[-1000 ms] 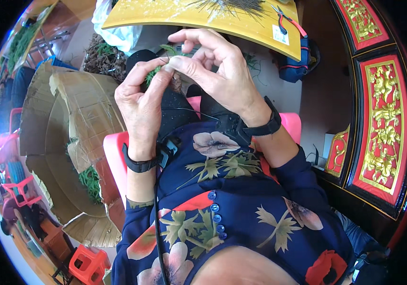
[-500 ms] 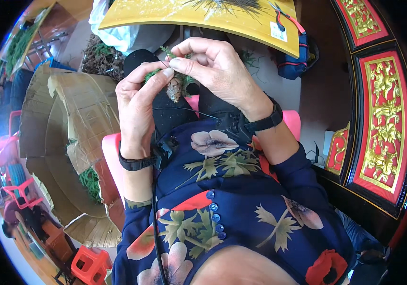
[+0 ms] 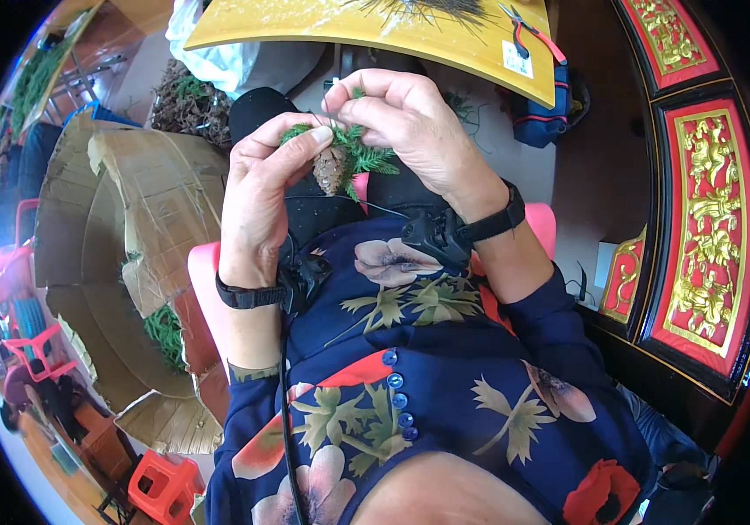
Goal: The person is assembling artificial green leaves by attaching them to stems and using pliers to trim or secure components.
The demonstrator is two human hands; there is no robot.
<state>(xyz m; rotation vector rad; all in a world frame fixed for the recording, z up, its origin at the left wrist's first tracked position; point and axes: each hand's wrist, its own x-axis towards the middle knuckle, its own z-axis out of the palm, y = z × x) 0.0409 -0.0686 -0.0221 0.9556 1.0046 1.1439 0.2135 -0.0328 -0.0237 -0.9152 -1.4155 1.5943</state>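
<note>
My left hand [image 3: 257, 192] is closed in a pinch, thumb and forefinger on the top of a brown pine cone [image 3: 329, 171] with a green artificial sprig [image 3: 368, 159] beside it. The cone hangs tip down below my fingertips, over my lap. Close by on the right, the fingers of my right hand [image 3: 423, 131] are pinched at a thin wire [image 3: 325, 107] that rises from the top of the cone. A small green tip shows above the right fingers. How the wire runs between the two hands is partly hidden.
A yellow table [image 3: 305, 31] stands ahead, with dark wires [image 3: 436, 9] and red-handled pliers [image 3: 528, 39] on it. To the left, an open cardboard box [image 3: 95, 254] holds greenery [image 3: 165, 337]. Beyond it lies a brown heap [image 3: 187, 109]. A carved red-and-gold panel [image 3: 712, 219] borders the right.
Both hands have shifted slightly to the right with the pine cone. The green sprig has come more into view beside the cone, and my right fingers have curled in more.
</note>
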